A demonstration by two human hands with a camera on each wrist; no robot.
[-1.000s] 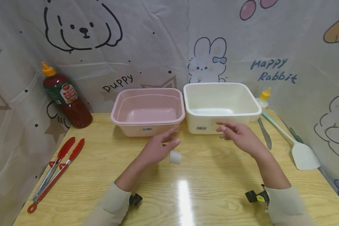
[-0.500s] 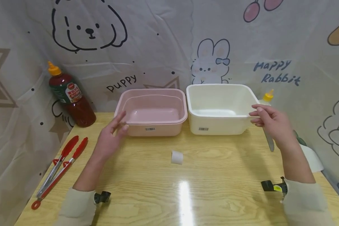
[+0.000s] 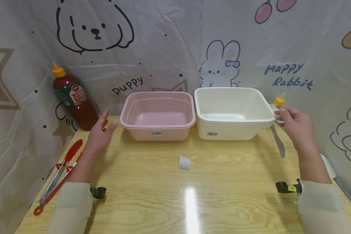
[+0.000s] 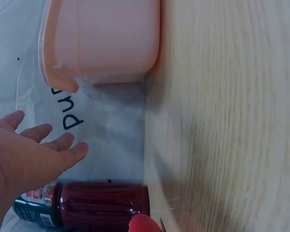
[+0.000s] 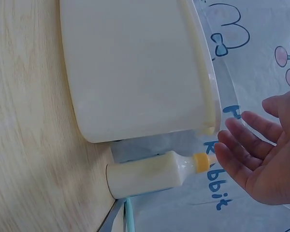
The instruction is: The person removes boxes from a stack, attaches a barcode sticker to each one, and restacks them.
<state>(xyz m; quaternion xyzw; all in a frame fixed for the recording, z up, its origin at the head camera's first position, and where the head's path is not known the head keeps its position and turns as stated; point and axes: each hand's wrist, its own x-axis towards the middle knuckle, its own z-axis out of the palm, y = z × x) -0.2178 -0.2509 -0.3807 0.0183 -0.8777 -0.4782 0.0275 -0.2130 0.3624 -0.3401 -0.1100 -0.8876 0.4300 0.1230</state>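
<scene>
My left hand (image 3: 98,136) is raised just left of the pink plastic basin (image 3: 159,134), fingers spread and holding nothing. In the left wrist view it is between that basin and a red sauce bottle (image 4: 104,205) with a green label. Beyond the white basin's (image 3: 231,130) right end, my right hand (image 3: 298,126) hovers with loosely bent fingers. The right wrist view has its fingers near the yellow cap of a squeeze bottle (image 5: 147,174), apart from the basin's rim. A small white cylinder (image 3: 184,163) lies on the table in front of the basins.
Red-tipped tongs (image 3: 57,180) lie at the table's left edge, partly behind my left forearm. On the right are a table knife (image 3: 278,143) and a white spatula (image 3: 328,166), mostly hidden by my right arm. A printed cloth (image 3: 169,58) hangs behind the table.
Both hands have spread apart: the left from before the pink basin to its left side, the right from before the white basin to beyond its right end. The white cylinder stays put.
</scene>
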